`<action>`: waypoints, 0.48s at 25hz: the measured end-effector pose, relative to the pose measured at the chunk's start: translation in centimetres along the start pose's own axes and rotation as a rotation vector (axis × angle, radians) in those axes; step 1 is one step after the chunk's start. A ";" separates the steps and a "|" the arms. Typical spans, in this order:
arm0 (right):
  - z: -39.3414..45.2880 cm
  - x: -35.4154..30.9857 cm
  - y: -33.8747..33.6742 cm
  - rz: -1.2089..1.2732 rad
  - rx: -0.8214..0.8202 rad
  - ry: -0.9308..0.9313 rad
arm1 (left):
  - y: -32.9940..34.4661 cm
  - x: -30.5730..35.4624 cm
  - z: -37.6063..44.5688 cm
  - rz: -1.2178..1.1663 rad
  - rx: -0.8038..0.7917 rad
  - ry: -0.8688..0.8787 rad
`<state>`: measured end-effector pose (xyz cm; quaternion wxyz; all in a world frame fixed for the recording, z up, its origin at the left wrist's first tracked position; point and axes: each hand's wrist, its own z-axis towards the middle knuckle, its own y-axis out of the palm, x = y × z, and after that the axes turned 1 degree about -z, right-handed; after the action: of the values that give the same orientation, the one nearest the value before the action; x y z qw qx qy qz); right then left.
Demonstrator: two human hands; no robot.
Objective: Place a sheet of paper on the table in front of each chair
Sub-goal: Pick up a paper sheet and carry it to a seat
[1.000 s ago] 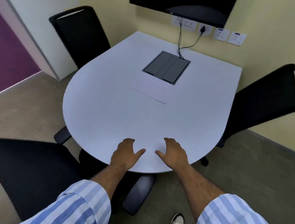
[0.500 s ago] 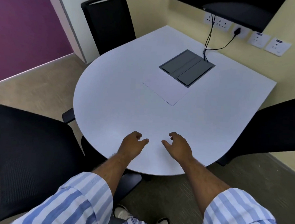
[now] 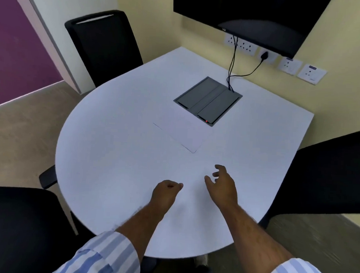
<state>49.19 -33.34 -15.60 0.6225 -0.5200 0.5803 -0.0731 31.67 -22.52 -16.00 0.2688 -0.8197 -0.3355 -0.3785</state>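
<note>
Head view puts the paper [image 3: 180,134] near the middle of the table [image 3: 112,154], lying flat with one edge just beside the grey cable box [image 3: 208,100]; whether it is one sheet or a small pile you cannot tell from here. No sheet shows in front of any of the three chairs, so the job looks barely begun. Your right hand [image 3: 222,186] hovers over the near part of the table with fingers loosely spread, holding nothing; your left hand [image 3: 165,194] is curled into a loose fist, also empty. Reach with the right, since it is nearer. White on white hides the edges, so aim for the shadowed near corner, press a fingertip there and slide it to peel off one sheet. Steady the rest with your left hand.
</note>
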 end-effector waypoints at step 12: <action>26.5 2.0 1.4 -0.104 -0.124 -0.227 | 10.2 7.3 18.1 -0.538 0.195 -0.261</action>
<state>70.25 -19.15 -23.62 0.6463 -0.5916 0.4820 -0.0102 50.95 -13.82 -22.35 0.1911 -0.7136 -0.6067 -0.2937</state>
